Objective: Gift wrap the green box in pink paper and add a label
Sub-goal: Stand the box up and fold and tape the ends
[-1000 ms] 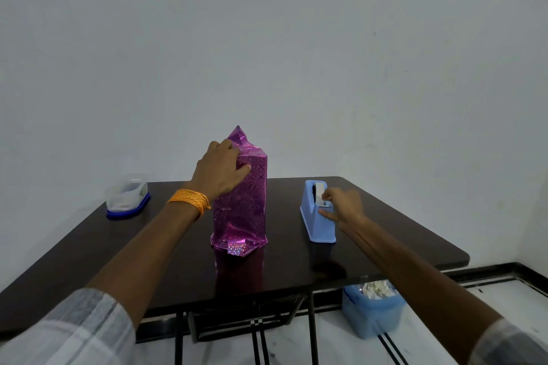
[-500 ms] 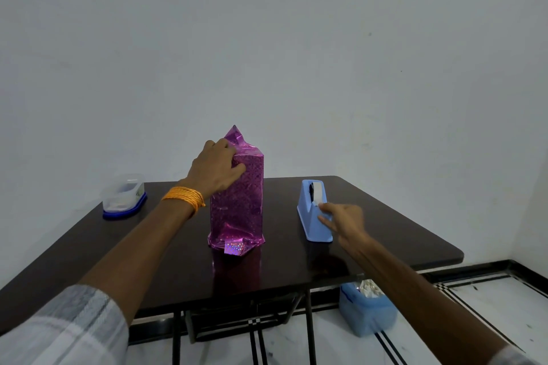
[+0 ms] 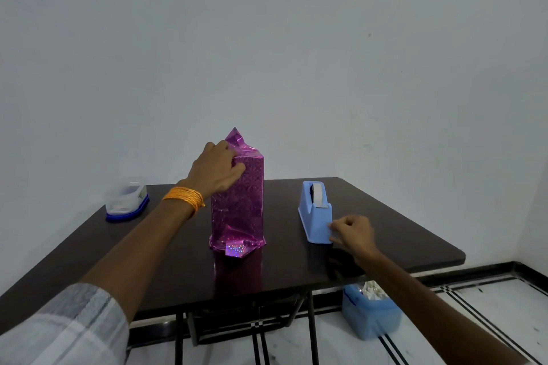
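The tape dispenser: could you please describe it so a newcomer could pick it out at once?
On the dark table, look right of the pink wrapped box, by the right hand. The tape dispenser is the low, light-blue wedge carrying a white roll, unlike the clear, blue-based container at the left.

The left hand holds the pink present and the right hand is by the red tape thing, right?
No: the head view shows the tape thing is blue, not red. The left hand holds the present; the right hand is by it.
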Action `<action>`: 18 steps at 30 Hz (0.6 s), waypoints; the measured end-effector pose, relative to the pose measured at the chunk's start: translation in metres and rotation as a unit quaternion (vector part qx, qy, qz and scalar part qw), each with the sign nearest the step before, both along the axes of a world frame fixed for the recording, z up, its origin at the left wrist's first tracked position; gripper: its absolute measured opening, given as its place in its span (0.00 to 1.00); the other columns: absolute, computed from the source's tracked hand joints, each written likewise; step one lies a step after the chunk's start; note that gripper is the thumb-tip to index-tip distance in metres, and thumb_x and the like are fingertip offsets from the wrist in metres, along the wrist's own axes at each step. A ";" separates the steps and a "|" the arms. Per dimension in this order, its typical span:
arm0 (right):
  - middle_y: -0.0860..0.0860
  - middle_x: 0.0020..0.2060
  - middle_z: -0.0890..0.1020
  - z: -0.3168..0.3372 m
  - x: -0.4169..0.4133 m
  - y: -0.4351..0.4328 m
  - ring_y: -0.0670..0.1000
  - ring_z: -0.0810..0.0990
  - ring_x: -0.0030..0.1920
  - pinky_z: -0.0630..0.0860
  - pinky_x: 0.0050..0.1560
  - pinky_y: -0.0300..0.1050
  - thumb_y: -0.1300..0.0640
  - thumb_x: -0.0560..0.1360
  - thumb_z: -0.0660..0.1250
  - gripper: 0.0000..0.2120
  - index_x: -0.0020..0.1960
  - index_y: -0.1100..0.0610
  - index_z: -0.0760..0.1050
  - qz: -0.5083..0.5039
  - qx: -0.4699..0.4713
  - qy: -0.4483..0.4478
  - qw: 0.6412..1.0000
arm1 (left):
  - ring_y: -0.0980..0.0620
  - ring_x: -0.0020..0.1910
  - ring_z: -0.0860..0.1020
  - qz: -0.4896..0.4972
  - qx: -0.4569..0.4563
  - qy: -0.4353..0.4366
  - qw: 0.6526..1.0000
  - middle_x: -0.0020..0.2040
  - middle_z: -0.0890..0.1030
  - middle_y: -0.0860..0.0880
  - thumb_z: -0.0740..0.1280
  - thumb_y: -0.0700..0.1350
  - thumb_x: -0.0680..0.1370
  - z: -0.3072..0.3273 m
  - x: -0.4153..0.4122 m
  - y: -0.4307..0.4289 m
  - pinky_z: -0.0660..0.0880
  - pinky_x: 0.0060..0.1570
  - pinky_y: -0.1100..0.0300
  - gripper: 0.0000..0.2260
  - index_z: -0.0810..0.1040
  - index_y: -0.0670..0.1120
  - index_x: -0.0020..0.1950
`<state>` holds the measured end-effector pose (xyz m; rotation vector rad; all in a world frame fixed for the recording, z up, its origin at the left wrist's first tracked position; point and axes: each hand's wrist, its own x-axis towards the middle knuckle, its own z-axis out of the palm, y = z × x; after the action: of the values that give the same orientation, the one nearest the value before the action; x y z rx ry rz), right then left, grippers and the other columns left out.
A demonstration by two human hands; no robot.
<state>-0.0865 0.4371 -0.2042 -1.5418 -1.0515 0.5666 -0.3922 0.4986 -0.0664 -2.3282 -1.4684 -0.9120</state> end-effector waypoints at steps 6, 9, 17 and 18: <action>0.49 0.37 0.84 0.043 -0.004 -0.015 0.44 0.83 0.38 0.78 0.39 0.39 0.54 0.77 0.70 0.05 0.45 0.56 0.80 0.020 0.114 -0.126 0.985 | 0.49 0.52 0.68 -0.002 -0.005 0.004 1.000 0.52 0.74 0.47 0.58 0.51 0.80 0.002 -0.001 -0.003 0.73 0.49 0.53 0.13 0.77 0.44 0.52; 0.51 0.38 0.86 0.073 -0.018 -0.015 0.44 0.82 0.37 0.77 0.39 0.39 0.57 0.78 0.70 0.06 0.45 0.59 0.79 0.117 0.121 -0.120 0.978 | 0.50 0.53 0.68 -0.003 -0.011 0.007 1.000 0.53 0.73 0.48 0.58 0.51 0.80 0.003 -0.003 -0.004 0.72 0.50 0.55 0.14 0.77 0.44 0.57; 0.53 0.41 0.85 0.142 -0.062 0.002 0.45 0.81 0.41 0.79 0.42 0.39 0.58 0.77 0.71 0.06 0.47 0.62 0.79 0.295 0.091 -0.173 0.935 | 0.48 0.56 0.70 -0.025 -0.055 0.009 0.998 0.59 0.75 0.46 0.58 0.50 0.80 0.011 -0.011 -0.002 0.73 0.56 0.52 0.17 0.78 0.46 0.65; 0.53 0.42 0.85 0.147 -0.066 0.005 0.45 0.81 0.42 0.79 0.43 0.39 0.57 0.77 0.71 0.07 0.47 0.61 0.79 0.301 0.094 -0.186 0.931 | 0.48 0.56 0.70 -0.030 -0.062 0.002 0.998 0.58 0.75 0.46 0.58 0.50 0.80 0.012 -0.012 -0.002 0.73 0.56 0.52 0.16 0.79 0.46 0.63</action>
<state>-0.1527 0.4424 -0.0575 -1.1652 -1.8463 0.5720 -0.4046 0.4964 -0.0541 -2.4735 -1.5020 -0.8514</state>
